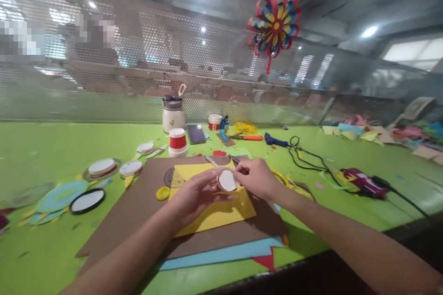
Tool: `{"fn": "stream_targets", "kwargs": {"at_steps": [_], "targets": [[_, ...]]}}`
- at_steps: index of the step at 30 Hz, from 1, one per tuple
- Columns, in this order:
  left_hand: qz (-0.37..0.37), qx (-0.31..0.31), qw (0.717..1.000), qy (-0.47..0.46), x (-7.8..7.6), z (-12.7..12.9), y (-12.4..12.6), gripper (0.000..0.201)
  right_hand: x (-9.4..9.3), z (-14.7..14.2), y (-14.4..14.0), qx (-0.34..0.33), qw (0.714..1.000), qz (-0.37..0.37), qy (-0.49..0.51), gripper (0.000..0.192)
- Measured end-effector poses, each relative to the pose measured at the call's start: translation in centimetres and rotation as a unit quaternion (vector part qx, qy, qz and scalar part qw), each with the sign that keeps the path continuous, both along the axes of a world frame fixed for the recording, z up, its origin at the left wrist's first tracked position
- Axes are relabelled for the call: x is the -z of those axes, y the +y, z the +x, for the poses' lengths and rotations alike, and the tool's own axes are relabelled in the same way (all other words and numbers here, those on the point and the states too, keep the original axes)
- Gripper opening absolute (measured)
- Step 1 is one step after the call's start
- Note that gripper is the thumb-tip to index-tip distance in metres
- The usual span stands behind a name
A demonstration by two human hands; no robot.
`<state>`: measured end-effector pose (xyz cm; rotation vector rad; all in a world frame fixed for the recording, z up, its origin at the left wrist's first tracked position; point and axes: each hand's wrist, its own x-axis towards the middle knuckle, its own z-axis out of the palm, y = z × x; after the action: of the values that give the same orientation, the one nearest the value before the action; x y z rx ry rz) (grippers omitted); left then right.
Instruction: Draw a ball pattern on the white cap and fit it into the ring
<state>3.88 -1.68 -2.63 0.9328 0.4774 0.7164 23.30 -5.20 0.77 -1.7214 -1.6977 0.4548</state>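
Note:
My left hand (194, 193) and my right hand (256, 177) together hold a small round white disc with a reddish rim (227, 180), fingers pinching its edges. They hover over a yellow paper sheet (221, 214) that lies on a brown card sheet (138, 212). A blue sheet (221, 256) and a red scrap (266, 260) stick out beneath the brown one at the near edge. A small yellow cap (162, 193) lies on the brown card left of my left hand.
On the green table (51, 147): white round lids (102, 166), a black-rimmed disc (87, 201), a red-and-white cup (177, 142), a white jar (173, 115), orange-handled scissors (247, 137), a glue gun with black cable (363, 182). A paper pinwheel (275, 20) hangs on the mesh wall.

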Motion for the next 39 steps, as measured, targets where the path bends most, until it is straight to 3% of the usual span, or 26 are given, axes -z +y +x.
{"fn": "stream_targets", "kwargs": {"at_steps": [8, 12, 17, 20, 24, 29, 35, 39], "targets": [[0.011, -0.028, 0.999, 0.041, 0.5, -0.5, 1.2, 0.020, 0.0, 0.4, 1.6, -0.029, 0.997, 0.019, -0.073, 0.018], [0.018, -0.050, 0.998, 0.046, 0.3, -1.1, 1.8, 0.020, -1.6, 2.7, 2.6, -0.029, 0.993, 0.036, -0.105, 0.036], [0.031, -0.014, 0.997, 0.067, 1.3, -0.8, 0.8, 0.037, -4.6, 3.9, 5.3, -0.063, 0.978, 0.025, -0.196, 0.026], [0.026, 0.039, 0.996, 0.082, 2.9, 0.1, -0.3, 0.060, -5.6, 1.4, 7.6, -0.139, 0.956, 0.011, -0.259, 0.020], [0.038, 0.113, 0.989, 0.092, 4.2, 1.1, -1.2, 0.079, -5.5, -4.4, 10.7, -0.266, 0.906, -0.015, -0.328, 0.014], [0.103, 0.131, 0.978, 0.127, 3.4, 1.1, -1.7, 0.064, -4.8, -9.2, 12.7, -0.344, 0.853, -0.049, -0.389, 0.017], [0.187, 0.126, 0.954, 0.197, 2.3, 0.8, -2.4, 0.046, -4.5, -11.9, 11.4, -0.429, 0.807, -0.056, -0.402, 0.028], [0.214, 0.125, 0.941, 0.230, 2.2, 0.7, -2.6, 0.047, -4.2, -13.5, 11.0, -0.437, 0.808, -0.033, -0.393, 0.023]]}}
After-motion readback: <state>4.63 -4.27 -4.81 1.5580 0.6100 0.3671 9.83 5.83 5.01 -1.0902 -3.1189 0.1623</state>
